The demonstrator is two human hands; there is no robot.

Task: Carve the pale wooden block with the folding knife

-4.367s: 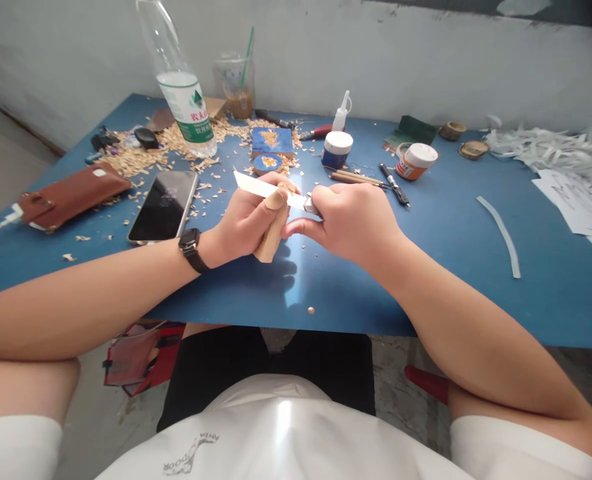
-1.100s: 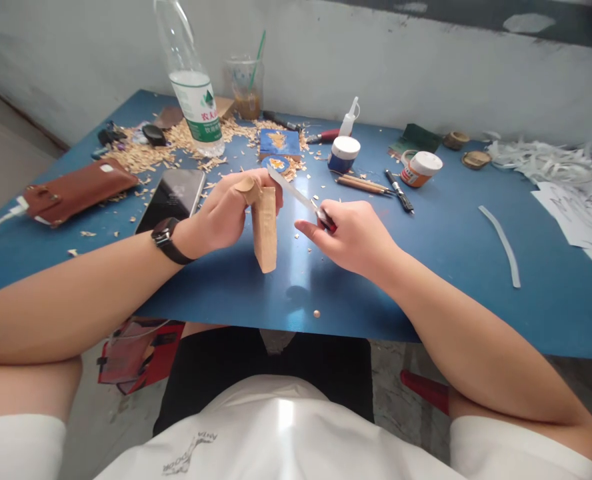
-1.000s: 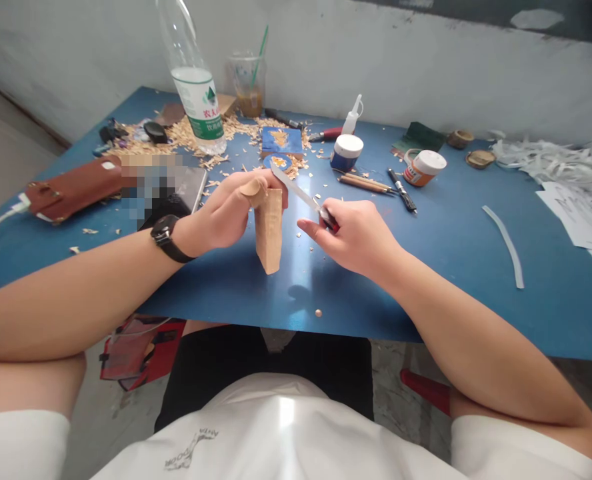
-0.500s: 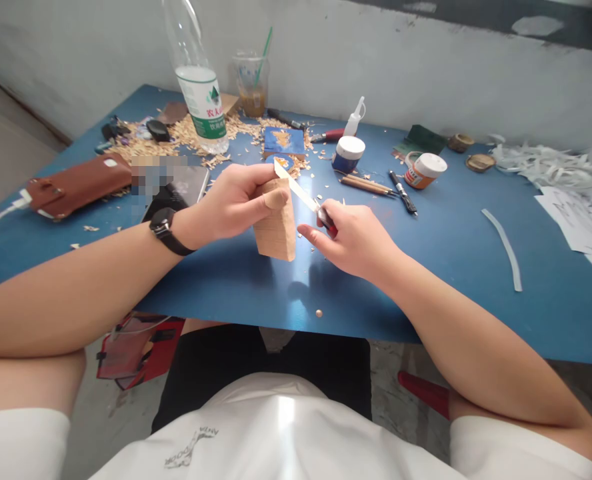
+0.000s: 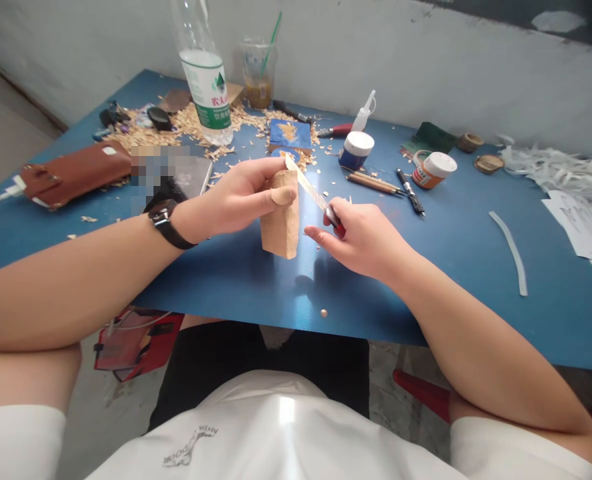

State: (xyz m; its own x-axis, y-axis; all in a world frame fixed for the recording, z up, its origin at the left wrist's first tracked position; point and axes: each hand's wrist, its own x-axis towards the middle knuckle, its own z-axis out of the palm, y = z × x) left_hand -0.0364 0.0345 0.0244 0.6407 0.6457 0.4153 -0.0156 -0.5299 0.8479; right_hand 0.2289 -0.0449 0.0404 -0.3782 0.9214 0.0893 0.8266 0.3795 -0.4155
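Observation:
A block of pale wood (image 5: 280, 230) is held upright above the blue table by my left hand (image 5: 241, 193). The thumb, with a tan covering on its tip, presses on the near face, and the other fingers go behind the block. My right hand (image 5: 363, 233) is closed around the dark and red handle of a knife (image 5: 312, 191). Its thumb stretches out toward the block. The blade slants up and left to the block's top right edge; whether it touches the wood I cannot tell.
Wood shavings (image 5: 181, 127) lie at the back around a water bottle (image 5: 206, 93) and a plastic cup (image 5: 259, 73). A brown leather case (image 5: 79, 175) is at left. Jars (image 5: 357, 149), wooden-handled tools (image 5: 373, 183) and a pen (image 5: 410, 191) lie right; white strips (image 5: 566, 170) are farther right.
The view has shifted slightly, so the table things appear a little farther right. My hands keep the same hold on block and knife, with the blade still at the block's top.

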